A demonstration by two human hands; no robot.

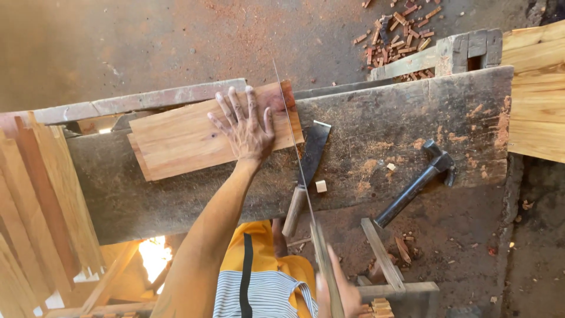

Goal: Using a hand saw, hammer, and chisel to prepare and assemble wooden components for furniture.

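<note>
Left hand (247, 131) pins one board (194, 138) — right hand (344, 294) grips one saw (300, 171).

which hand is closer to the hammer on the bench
Right. The right hand grips the saw handle at the bottom edge, below and left of the hammer. The left hand lies flat on the board, farther left.

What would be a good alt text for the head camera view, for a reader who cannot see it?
A person's left hand presses flat on a wooden board lying on a worn workbench, while the right hand holds a handsaw whose thin blade crosses the board's right end. A hatchet and a black hammer lie on the sawdust-covered bench.
</note>
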